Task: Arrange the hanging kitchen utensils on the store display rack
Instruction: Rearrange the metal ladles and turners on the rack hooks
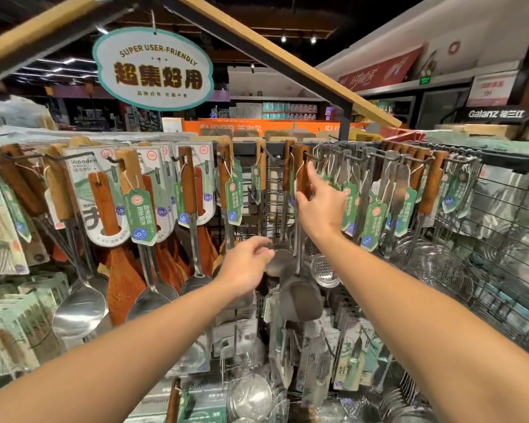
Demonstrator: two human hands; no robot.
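A display rack (458, 158) of hooks carries rows of wooden-handled utensils with green tags. My right hand (319, 209) is raised to a dark wooden handle (301, 161) hanging on a centre hook. The index finger lies straight up along it and the thumb presses its lower end. Below hangs that steel spatula's blade (301, 299). Lower and to the left, my left hand (245, 265) has its fingers curled at the rim of a steel ladle bowl (280, 261) that hangs beside the spatula.
Wooden spatulas (126, 279) and steel spoons (80, 309) hang to the left. Skimmers (326, 270) and wire strainers (437, 264) hang to the right. Packaged utensils fill the lower rows. A wire mesh basket (507, 270) lies at the right, and an oval sign (153, 68) hangs overhead.
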